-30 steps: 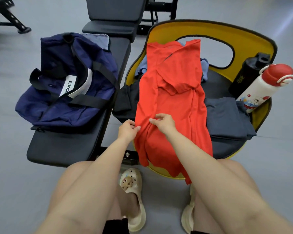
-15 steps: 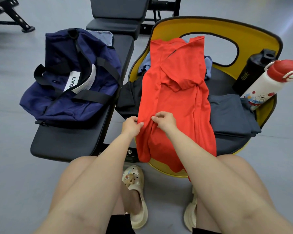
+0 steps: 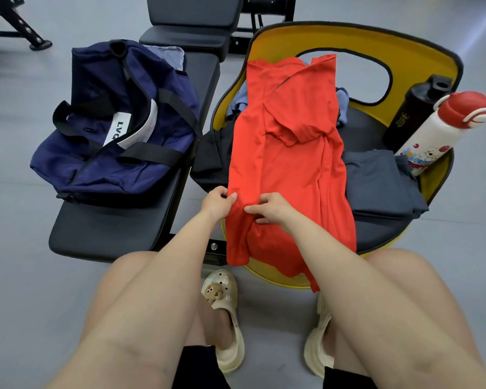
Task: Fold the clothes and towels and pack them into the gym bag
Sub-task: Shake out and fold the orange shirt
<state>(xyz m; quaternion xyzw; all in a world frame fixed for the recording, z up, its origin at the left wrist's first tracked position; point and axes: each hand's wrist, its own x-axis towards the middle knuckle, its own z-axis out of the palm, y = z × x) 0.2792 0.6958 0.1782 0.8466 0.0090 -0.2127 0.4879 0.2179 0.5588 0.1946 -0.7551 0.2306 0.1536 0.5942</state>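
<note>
2 hands [image 3: 218, 202] [image 3: 270, 209] pinch red shirt's [image 3: 289, 153] near left edge.

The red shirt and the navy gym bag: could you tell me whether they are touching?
Apart. The head view shows the red shirt on the yellow chair and the navy gym bag on the black bench, with bare bench between them.

navy gym bag [image 3: 115, 141] on black bench [image 3: 118, 228]

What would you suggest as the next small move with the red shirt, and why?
Probably lift the hem up toward the collar. The red shirt already lies narrowed lengthwise, both the left hand and right hand pinch it low, and its bottom overhangs the yellow chair.
</note>
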